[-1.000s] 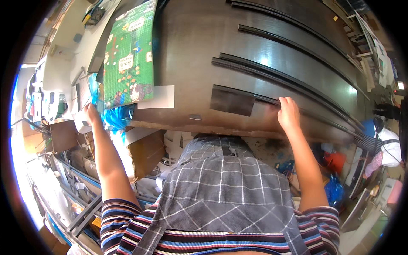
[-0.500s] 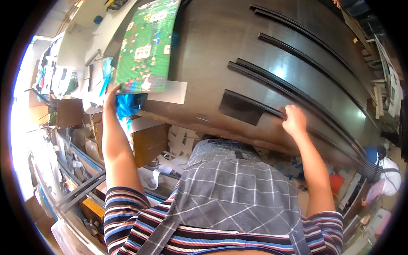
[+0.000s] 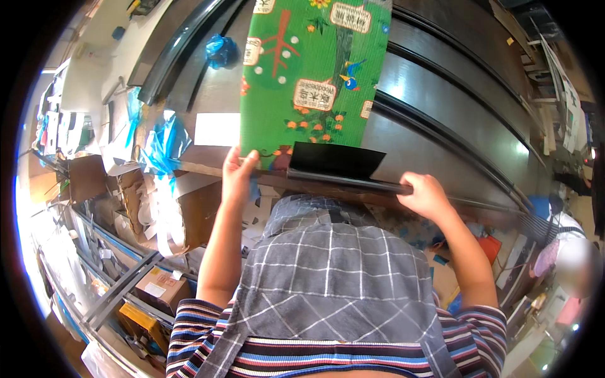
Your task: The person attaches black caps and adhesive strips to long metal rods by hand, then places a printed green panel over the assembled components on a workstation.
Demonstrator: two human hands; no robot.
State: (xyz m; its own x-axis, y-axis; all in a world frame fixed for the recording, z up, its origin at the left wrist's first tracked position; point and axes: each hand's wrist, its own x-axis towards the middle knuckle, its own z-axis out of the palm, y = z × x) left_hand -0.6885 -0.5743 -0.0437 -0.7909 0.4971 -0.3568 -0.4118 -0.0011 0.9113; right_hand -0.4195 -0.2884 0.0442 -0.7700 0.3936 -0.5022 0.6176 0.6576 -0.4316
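Left hand [image 3: 237, 173] pinches the green mat [image 3: 309, 120] (likely light and bendy, best held by edges) at its near-left corner; right hand [image 3: 425, 195], right of the mat, clasps a black strip [image 3: 353, 182].

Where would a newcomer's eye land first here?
Most likely on the bright green illustrated sheet at upper centre, its near left corner in the left grip. Next comes the black strip in front of it, held by the right grip, with a black panel along it. The crumpled blue plastic at upper left also stands out.
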